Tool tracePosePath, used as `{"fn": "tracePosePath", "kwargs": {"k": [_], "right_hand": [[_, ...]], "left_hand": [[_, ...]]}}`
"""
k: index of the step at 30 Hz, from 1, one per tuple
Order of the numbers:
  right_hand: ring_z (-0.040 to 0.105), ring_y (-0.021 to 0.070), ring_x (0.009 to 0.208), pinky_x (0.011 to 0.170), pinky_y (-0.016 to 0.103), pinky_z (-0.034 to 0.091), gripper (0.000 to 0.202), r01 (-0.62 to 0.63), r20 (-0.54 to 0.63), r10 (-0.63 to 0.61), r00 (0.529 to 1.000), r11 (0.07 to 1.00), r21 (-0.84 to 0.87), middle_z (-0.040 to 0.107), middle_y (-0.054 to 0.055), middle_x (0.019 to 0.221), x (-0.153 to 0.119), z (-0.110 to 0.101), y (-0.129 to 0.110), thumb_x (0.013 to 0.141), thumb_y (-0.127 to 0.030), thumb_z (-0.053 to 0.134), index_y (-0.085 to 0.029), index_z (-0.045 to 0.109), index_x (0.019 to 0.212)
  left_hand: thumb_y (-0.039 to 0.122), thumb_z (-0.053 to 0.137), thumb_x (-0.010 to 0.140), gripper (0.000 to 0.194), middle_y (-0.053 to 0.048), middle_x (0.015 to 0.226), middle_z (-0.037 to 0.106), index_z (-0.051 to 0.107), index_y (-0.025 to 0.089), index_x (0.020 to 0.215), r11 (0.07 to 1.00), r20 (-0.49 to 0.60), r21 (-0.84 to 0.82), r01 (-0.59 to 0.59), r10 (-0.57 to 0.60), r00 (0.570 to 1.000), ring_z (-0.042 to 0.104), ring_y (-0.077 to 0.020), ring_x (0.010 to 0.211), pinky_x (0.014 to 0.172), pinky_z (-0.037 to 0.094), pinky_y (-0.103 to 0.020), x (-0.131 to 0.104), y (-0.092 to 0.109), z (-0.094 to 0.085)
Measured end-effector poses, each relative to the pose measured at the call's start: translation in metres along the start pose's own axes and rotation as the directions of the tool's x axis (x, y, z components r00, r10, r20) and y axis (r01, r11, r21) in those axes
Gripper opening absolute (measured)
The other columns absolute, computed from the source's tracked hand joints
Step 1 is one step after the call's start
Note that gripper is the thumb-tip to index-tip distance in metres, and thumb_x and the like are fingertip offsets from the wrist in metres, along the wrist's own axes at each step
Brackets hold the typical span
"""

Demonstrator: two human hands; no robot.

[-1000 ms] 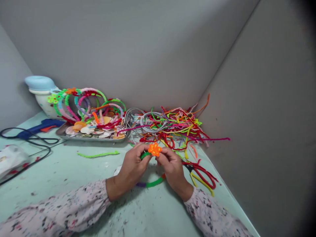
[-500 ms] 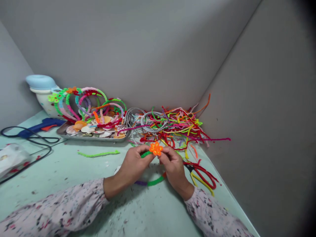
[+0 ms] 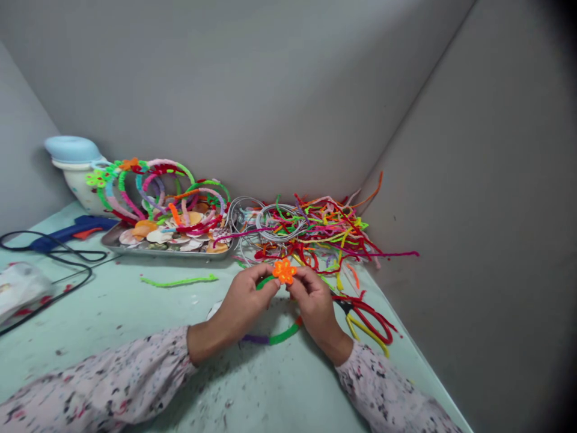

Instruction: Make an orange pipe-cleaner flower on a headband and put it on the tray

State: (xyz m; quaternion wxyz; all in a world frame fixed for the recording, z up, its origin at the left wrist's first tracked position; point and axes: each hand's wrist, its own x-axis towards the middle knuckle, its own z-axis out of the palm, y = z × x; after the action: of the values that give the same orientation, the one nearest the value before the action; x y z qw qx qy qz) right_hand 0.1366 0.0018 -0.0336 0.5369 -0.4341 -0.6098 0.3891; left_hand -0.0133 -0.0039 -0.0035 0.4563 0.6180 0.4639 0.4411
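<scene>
An orange flower point(image 3: 283, 272) of bent pipe cleaner sits between my fingertips, on the upper edge of a fuzzy hoop point(image 3: 283, 334) in green, purple and orange. My left hand point(image 3: 243, 304) is closed on the hoop's green part, thumb and forefinger at the flower's left side. From the other side my right hand point(image 3: 317, 308) pinches close under the flower, so hand and flower touch. My fingers hide much of the hoop; its lower arc shows below the hands. Right of my right hand lie scissors point(image 3: 377, 325) with red and yellow handles.
A metal tray point(image 3: 166, 253) of shells and coloured hoops stands back left, beside a white pot point(image 3: 85, 186) with a blue lid. Left of it lies a blue glue gun point(image 3: 51, 237) with a black cord. Pipe cleaners point(image 3: 333, 228) and wire coils point(image 3: 277, 224) are heaped behind my hands.
The whole view has shifted very slightly. Both hands keep their hold on the hoop and flower, almost in the same place.
</scene>
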Motion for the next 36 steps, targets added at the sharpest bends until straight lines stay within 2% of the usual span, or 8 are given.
{"fn": "tracePosePath", "kwargs": {"k": [3,7,15,19,22,26,29,36], "right_hand": [[0.045,0.0116,0.061,0.057,0.023,0.037,0.014,-0.008,-0.005,0.008,1.000,0.998,0.057,0.054,-0.002,0.071,0.000,0.000,0.003,0.081,-0.029,0.057,-0.019,0.061,0.091],[0.042,0.0112,0.058,0.054,0.023,0.035,0.013,-0.055,0.037,0.052,0.998,0.995,0.081,0.050,-0.003,0.064,0.000,0.000,0.002,0.081,-0.025,0.055,-0.019,0.064,0.088],[0.041,0.0105,0.055,0.052,0.023,0.033,0.010,-0.109,0.033,0.106,0.994,0.991,0.083,0.048,-0.004,0.060,-0.001,0.003,-0.002,0.078,-0.021,0.054,-0.017,0.062,0.081],[0.040,0.0101,0.054,0.051,0.022,0.032,0.008,-0.119,0.025,0.118,0.993,0.989,0.092,0.047,-0.005,0.059,-0.001,0.004,0.000,0.079,-0.022,0.054,-0.018,0.061,0.080],[0.041,0.0102,0.056,0.052,0.022,0.033,0.008,-0.123,0.037,0.119,0.992,0.983,0.134,0.048,-0.005,0.061,0.000,0.003,0.002,0.080,-0.024,0.055,-0.018,0.061,0.082],[0.046,0.0107,0.059,0.055,0.022,0.038,0.012,-0.127,0.052,0.119,0.992,0.968,0.217,0.053,-0.004,0.066,0.001,-0.001,0.006,0.081,-0.027,0.058,-0.020,0.060,0.090],[0.048,0.0108,0.060,0.058,0.023,0.040,0.014,-0.132,0.053,0.123,0.991,0.959,0.251,0.055,-0.004,0.068,0.001,-0.002,0.009,0.081,-0.026,0.058,-0.022,0.059,0.095],[0.054,0.0123,0.062,0.064,0.026,0.043,0.017,-0.151,0.040,0.145,0.989,0.947,0.285,0.060,-0.002,0.077,0.003,-0.004,0.015,0.084,-0.028,0.052,-0.021,0.060,0.097]], "left_hand": [[0.023,0.050,0.079,0.012,0.004,0.058,0.048,0.060,0.016,0.078,0.999,0.008,-0.029,-0.016,0.017,1.000,0.042,-0.0098,0.052,0.052,0.035,-0.022,-0.001,-0.001,0.001],[0.025,0.047,0.082,0.015,0.005,0.054,0.046,0.059,0.017,0.080,0.998,0.011,-0.065,0.004,-0.003,1.000,0.042,-0.0104,0.050,0.050,0.033,-0.022,-0.002,-0.003,0.001],[0.024,0.045,0.084,0.018,0.005,0.052,0.047,0.059,0.017,0.076,0.995,-0.028,0.090,-0.033,0.035,0.999,0.043,-0.0115,0.051,0.055,0.035,-0.024,-0.005,0.000,0.001],[0.024,0.045,0.084,0.017,0.005,0.053,0.047,0.058,0.016,0.075,0.994,-0.031,0.106,-0.036,0.039,0.999,0.044,-0.0110,0.052,0.055,0.034,-0.023,-0.005,0.000,0.002],[0.026,0.046,0.084,0.018,0.005,0.053,0.047,0.056,0.016,0.073,0.999,0.011,0.035,-0.011,0.011,1.000,0.044,-0.0104,0.052,0.053,0.034,-0.022,-0.002,-0.003,0.002],[0.033,0.047,0.084,0.019,0.005,0.051,0.047,0.055,0.017,0.078,0.984,0.096,-0.139,0.112,-0.099,0.990,0.042,-0.0090,0.045,0.045,0.031,-0.020,0.003,-0.006,0.002],[0.037,0.048,0.084,0.021,0.005,0.052,0.049,0.054,0.017,0.083,0.959,0.078,-0.211,0.190,-0.178,0.981,0.044,-0.0090,0.043,0.041,0.029,-0.020,0.006,-0.006,0.000],[0.037,0.058,0.078,0.025,0.004,0.062,0.054,0.057,0.016,0.091,0.980,0.026,-0.165,0.110,-0.107,0.994,0.047,-0.0084,0.048,0.045,0.036,-0.020,0.009,0.000,-0.003]]}}
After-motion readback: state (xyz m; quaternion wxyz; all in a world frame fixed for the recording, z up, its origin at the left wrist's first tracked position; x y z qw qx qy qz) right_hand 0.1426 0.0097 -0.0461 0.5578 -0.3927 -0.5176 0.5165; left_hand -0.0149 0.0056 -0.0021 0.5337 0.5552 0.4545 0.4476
